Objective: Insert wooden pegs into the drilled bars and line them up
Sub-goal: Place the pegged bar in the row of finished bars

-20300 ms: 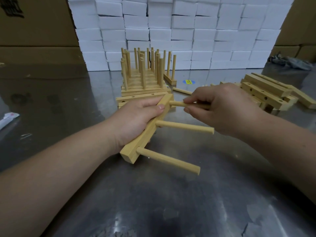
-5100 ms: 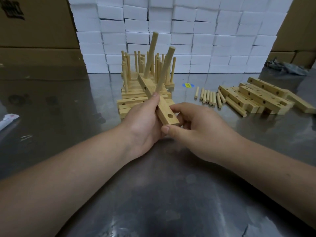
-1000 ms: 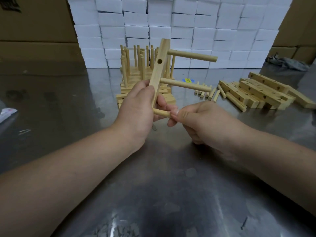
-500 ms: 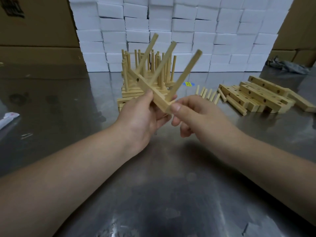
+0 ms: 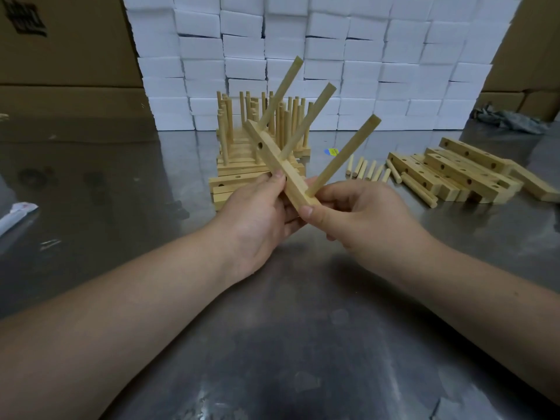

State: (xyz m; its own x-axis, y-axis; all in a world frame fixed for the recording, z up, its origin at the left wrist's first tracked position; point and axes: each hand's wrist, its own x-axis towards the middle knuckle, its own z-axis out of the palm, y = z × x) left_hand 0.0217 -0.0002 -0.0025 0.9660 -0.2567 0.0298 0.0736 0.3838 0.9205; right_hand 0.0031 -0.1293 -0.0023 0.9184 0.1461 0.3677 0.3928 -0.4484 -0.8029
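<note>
Both hands hold one drilled wooden bar [image 5: 272,160] above the table, tilted from upper left to lower right. Three pegs stand in it and lean up to the right; the nearest peg [image 5: 344,154] sits at the bar's near end. My left hand [image 5: 257,213] grips the bar's middle from the left and below. My right hand [image 5: 354,213] pinches the bar's near end, thumb on its end face. Behind them, finished bars with upright pegs [image 5: 260,140] stand side by side. Loose pegs [image 5: 368,169] and empty drilled bars [image 5: 454,172] lie to the right.
The work surface is a shiny metal table [image 5: 288,344]. A wall of white boxes [image 5: 303,56] rises at the back, with cardboard cartons [image 5: 60,56] on both sides. A white wrapper [image 5: 16,212] lies at the left edge and a grey cloth [image 5: 512,119] at far right.
In the last second the bar turned from upright, pegs pointing right, to tilted with pegs pointing up right. The third peg went into the near hole, and my right hand moved from peg to bar end.
</note>
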